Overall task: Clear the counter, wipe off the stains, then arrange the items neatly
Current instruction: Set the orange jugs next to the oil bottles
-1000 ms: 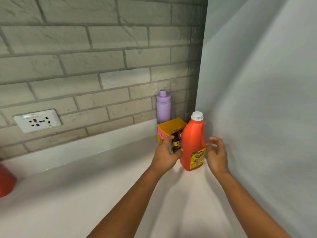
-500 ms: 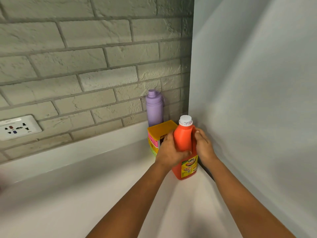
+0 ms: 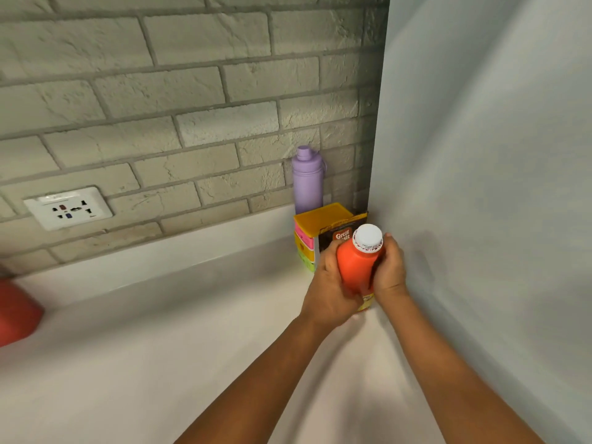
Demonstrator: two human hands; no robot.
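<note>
An orange bottle (image 3: 355, 267) with a white cap stands in the corner of the white counter (image 3: 160, 347), tilted slightly toward me. My left hand (image 3: 328, 291) wraps its left side and my right hand (image 3: 389, 270) grips its right side. Behind the bottle stand a dark box (image 3: 341, 232) and a box with a yellow lid and pink and green bands (image 3: 307, 233). A lilac flask (image 3: 308, 179) stands upright against the brick wall behind them.
A pale panel (image 3: 496, 187) closes off the right side. The brick wall carries a white socket plate (image 3: 68, 207). A red object (image 3: 16, 312) sits at the left edge of the counter.
Both hands closed around the orange bottle, which they flanked a second ago. The bottle now leans toward me with its cap facing the camera.
</note>
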